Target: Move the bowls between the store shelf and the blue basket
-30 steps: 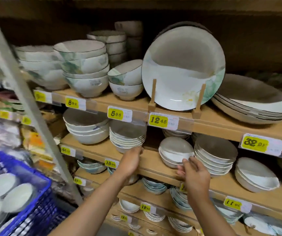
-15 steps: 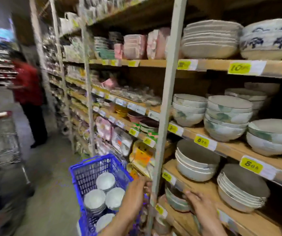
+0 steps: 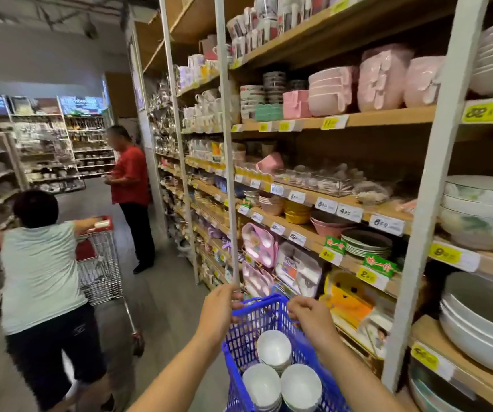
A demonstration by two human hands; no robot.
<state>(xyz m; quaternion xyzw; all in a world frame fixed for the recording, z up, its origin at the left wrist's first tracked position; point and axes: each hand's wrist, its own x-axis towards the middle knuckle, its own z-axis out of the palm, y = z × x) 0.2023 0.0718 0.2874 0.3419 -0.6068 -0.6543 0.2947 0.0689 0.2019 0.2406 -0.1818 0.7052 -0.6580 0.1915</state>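
Our left hand (image 3: 221, 304) and right hand (image 3: 307, 315) grip the blue basket (image 3: 261, 303) by its rim. White bowls (image 3: 273, 347) sit inside; we judge the task midway.

The blue basket (image 3: 236, 343) is a bright blue lattice, and the white bowls (image 3: 273, 347) in it are plain. The shelf (image 3: 388, 118) is tan wood, its uprights (image 3: 435, 203) off-white, its price tags (image 3: 483, 112) yellow with black print. On it stand pale pink containers (image 3: 383, 78), a mint-green box (image 3: 267, 112), yellow dishes (image 3: 297, 211), a dusty pink dish (image 3: 328, 226) and leaf-patterned bowls (image 3: 480, 215), white with green. Green labels (image 3: 335, 241) carry red characters. One person wears a red shirt (image 3: 130, 176), another a pale green top (image 3: 38, 275) with black shorts (image 3: 52, 340).
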